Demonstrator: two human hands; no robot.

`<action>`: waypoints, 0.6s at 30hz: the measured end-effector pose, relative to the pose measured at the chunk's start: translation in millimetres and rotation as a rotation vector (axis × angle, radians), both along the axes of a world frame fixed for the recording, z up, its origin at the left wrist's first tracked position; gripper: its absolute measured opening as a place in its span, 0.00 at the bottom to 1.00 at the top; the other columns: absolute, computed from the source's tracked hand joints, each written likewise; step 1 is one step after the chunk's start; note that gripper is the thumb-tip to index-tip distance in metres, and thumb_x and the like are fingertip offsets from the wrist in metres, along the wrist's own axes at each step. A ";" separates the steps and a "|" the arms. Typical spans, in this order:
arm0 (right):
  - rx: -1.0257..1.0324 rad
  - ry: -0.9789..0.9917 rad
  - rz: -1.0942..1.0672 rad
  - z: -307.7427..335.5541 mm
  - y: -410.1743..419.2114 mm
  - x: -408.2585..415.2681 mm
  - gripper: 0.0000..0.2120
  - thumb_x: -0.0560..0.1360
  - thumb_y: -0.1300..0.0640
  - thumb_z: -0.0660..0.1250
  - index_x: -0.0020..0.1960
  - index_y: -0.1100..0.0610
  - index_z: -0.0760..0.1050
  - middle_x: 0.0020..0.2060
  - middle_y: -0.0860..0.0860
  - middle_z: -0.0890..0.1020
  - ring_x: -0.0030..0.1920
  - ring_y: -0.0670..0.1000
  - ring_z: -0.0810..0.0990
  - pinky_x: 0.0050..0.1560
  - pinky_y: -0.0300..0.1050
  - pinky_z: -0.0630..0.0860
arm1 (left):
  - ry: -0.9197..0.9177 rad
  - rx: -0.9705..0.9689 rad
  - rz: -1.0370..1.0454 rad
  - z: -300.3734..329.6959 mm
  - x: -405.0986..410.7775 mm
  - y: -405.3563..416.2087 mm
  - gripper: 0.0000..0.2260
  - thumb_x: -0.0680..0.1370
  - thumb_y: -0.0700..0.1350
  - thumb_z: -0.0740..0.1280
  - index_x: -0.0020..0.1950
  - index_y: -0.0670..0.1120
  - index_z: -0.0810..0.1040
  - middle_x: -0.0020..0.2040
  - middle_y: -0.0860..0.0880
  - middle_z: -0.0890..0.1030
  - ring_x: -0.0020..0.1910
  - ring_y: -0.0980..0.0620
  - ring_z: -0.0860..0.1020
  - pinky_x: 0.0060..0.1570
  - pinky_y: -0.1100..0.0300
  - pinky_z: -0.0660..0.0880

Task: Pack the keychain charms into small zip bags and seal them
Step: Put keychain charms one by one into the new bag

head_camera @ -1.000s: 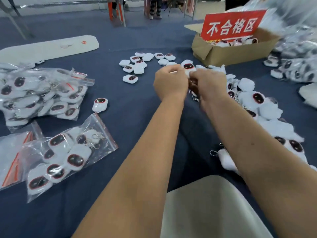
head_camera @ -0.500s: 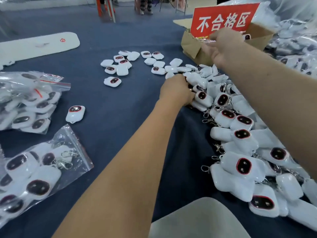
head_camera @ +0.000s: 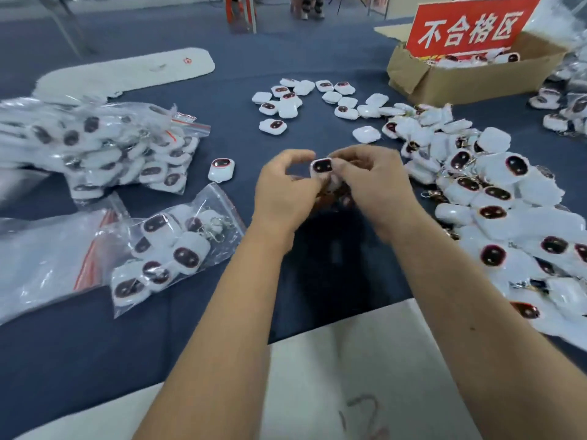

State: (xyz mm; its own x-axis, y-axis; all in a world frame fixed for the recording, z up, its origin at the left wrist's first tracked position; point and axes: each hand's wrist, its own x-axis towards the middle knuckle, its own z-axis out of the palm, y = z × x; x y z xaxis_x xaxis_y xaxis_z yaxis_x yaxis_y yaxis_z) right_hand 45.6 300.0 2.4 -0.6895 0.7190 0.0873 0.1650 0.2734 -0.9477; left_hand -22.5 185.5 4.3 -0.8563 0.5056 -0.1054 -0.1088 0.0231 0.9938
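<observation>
Back from the cardboard box (head_camera: 470,81), the right hand (head_camera: 378,185) is now meeting the left hand (head_camera: 282,198) again over the middle of the surface (head_camera: 222,328), where half a second ago the left was reaching into the heap alone.

I am seeing the blue surface carrying everything. Along its right edge the heap of loose charms (head_camera: 508,211) is lying, white pieces with dark oval faces, some with metal clips showing. Toward the left edge a big clear bag of charms (head_camera: 104,147) is sitting, blurred in this view. Nearer the front-left corner a flat pile of empty zip bags (head_camera: 41,262) is lying, and just beside it a small filled zip bag (head_camera: 171,246) holding several charms. At the far right corner the cardboard box is standing with a red sign (head_camera: 470,27) propped in it and a few charms inside. Toward the far edge a scattered group of charms (head_camera: 317,100) is lying flat, and a single charm (head_camera: 221,169) is resting alone between the big bag and my hands.

Both hands are working on one charm (head_camera: 322,167), held above the surface with its dark face up. The right grip is pinching it at its right side, fingers curled. The left grip is curled against its left side, thumb and forefinger arched over it; I cannot tell how firmly it is touching.
</observation>
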 end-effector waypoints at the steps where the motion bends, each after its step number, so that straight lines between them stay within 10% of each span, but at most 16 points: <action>1: -0.094 0.038 0.076 -4.2 -16.5 1.1 0.05 0.79 0.61 0.70 0.49 0.55 0.86 0.41 0.53 0.88 0.38 0.49 0.83 0.36 0.44 0.78 | -0.005 0.024 0.013 -2.7 1.3 -20.3 0.10 0.77 0.35 0.74 0.56 0.44 0.83 0.44 0.38 0.86 0.39 0.47 0.86 0.40 0.56 0.83; 18: -0.250 0.279 0.395 -25.8 -74.1 4.5 0.07 0.82 0.61 0.68 0.56 0.59 0.84 0.48 0.61 0.87 0.39 0.56 0.82 0.33 0.44 0.79 | -0.041 0.078 -0.022 -13.5 -4.0 -107.5 0.08 0.83 0.36 0.65 0.60 0.36 0.82 0.42 0.45 0.87 0.34 0.54 0.83 0.36 0.62 0.80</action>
State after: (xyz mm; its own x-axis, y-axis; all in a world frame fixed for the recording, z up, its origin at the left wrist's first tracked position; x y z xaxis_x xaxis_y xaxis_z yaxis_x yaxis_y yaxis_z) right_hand 50.1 225.9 -23.4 -0.8866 0.4321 0.1650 -0.1716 0.0241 -0.9849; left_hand -26.5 78.0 -9.2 -0.8404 0.5327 -0.1000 -0.1502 -0.0516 0.9873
